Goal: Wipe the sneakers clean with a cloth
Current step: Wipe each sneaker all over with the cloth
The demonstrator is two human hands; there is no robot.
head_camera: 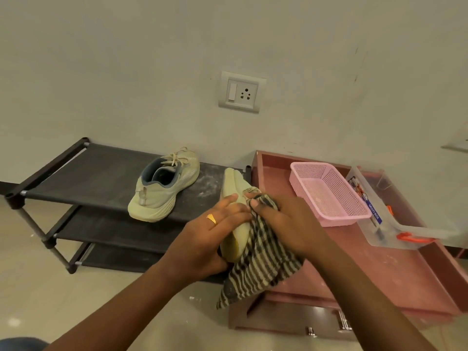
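The light is soft, rather dim and yellowish; shadows under the shoe rack (88, 173) are faint. The wide lens bends lines near the edges, where details look slightly blurred.

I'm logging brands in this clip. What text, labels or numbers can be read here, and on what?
"MULTI-BOX": white letters on the blue label strip of the clear plastic box, beside the pink basket.
Smaller print at that label's top end: too blurred to read.
No readable text on the sneaker on the rack, the held sneaker, the striped cloth or the wall socket.
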